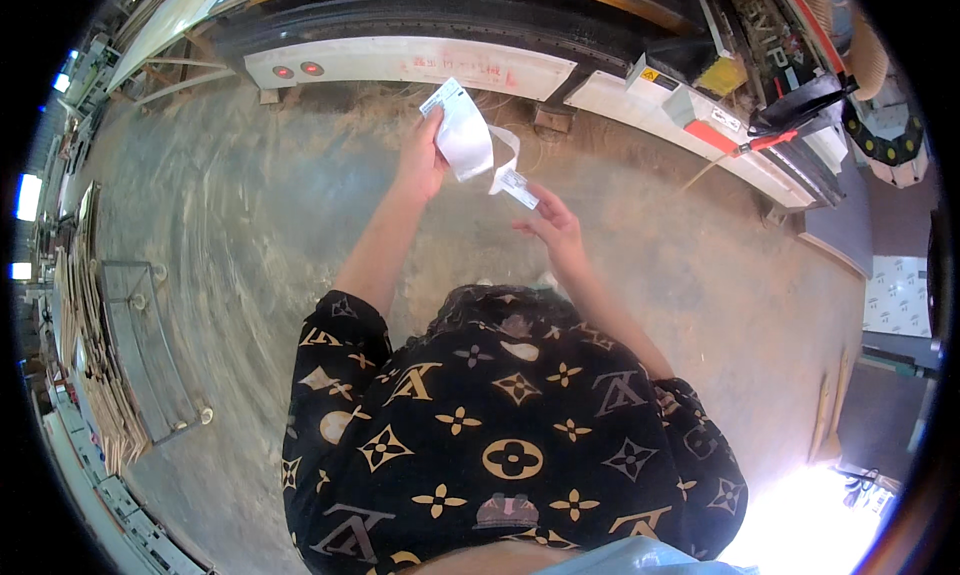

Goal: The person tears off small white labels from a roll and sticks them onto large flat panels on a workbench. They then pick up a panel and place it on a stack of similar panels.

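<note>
A strip of white printed labels (466, 140) hangs between my two hands, over the floor in front of a long machine. My left hand (424, 163) is closed on its wide upper part, with the thumb over the paper's edge. From there the strip bends into a loose, narrow loop on the right and runs down to a small printed end label (518, 188). My right hand (557, 225) has its fingertips at the lower corner of that end label, lower and farther right than my left hand. Part of the right fingers' grip is hidden behind the label.
The long machine bed with a white front panel (380, 65) and red buttons (283, 73) spans the far side. A cable chain (890, 153) hangs at the right. Stacked thin boards (92, 365) stand by a wheeled metal frame (150, 345) on the left. Bright light covers the lower right.
</note>
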`<state>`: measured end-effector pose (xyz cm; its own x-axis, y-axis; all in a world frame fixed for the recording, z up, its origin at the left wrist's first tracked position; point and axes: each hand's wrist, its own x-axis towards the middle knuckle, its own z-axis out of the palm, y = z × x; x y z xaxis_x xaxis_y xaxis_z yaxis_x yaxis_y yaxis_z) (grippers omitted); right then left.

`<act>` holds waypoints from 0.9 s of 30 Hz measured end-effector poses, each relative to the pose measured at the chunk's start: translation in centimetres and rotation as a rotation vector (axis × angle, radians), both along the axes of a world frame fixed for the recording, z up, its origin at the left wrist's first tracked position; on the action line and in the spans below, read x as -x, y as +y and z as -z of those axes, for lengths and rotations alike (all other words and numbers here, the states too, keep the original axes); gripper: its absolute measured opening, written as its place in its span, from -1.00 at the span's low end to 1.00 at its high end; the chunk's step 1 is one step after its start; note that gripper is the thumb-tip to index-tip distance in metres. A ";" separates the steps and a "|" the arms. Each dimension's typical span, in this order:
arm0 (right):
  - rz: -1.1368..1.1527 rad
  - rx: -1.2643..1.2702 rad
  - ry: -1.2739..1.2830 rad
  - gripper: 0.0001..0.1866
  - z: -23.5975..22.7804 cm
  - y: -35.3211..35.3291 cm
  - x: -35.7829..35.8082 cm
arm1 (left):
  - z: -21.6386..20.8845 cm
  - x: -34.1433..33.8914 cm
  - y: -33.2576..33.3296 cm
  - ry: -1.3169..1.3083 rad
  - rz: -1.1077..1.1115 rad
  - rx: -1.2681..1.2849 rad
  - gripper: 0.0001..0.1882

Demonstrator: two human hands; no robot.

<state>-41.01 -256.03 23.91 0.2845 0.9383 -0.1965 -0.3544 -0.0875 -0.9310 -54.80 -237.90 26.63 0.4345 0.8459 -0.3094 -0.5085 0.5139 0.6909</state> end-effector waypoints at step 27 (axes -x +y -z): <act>0.509 -0.027 -0.071 -0.88 -1.0 -6.9 -14.4 | 4.2 -6.7 -12.5 0.399 0.140 -0.367 -0.67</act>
<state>-26.65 -262.90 24.90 0.7185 0.6818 -0.1374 -0.2812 0.1042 -0.9540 -48.14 -250.36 22.45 0.4599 0.8718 -0.1687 -0.1148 0.2468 0.9622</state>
